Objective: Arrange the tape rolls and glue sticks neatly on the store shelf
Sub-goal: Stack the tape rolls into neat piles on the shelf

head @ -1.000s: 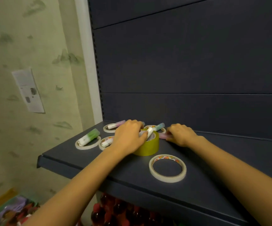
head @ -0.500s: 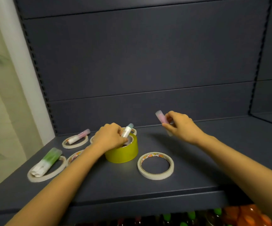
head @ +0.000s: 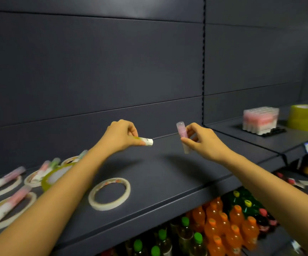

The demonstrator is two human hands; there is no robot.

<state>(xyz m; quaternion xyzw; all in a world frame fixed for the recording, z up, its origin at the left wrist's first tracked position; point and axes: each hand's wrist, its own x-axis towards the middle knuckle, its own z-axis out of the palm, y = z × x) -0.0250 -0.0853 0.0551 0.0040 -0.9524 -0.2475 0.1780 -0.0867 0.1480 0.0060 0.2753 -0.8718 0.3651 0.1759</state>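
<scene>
Lying at the far left of the white tape ring (head: 109, 194) are several flat tape rolls (head: 3, 185) with pink-and-white glue sticks (head: 9, 205) resting across them, and a yellow-green roll (head: 56, 175) is sitting half hidden behind the left forearm. The white ring itself is lying flat on the matte dark shelf (head: 168, 174), thin and papery. Above and just right of it, the left hand (head: 120, 134) is pinching a glue stick (head: 146, 141) between thumb and fingers, its white end poking out sideways. Further right, the right hand (head: 203, 141) is gripping a pink translucent stick (head: 182, 136) almost upright, fingers closed round its middle. Well right of the ring, a shrink-wrapped pack of pink sticks (head: 259, 120) and a glossy yellow roll (head: 306, 117) are standing on the neighbouring bay.

Both sticks are apparently being carried to a placing spot; the next move is probably calling for setting these smooth cylinders down so that they cannot roll.
</scene>
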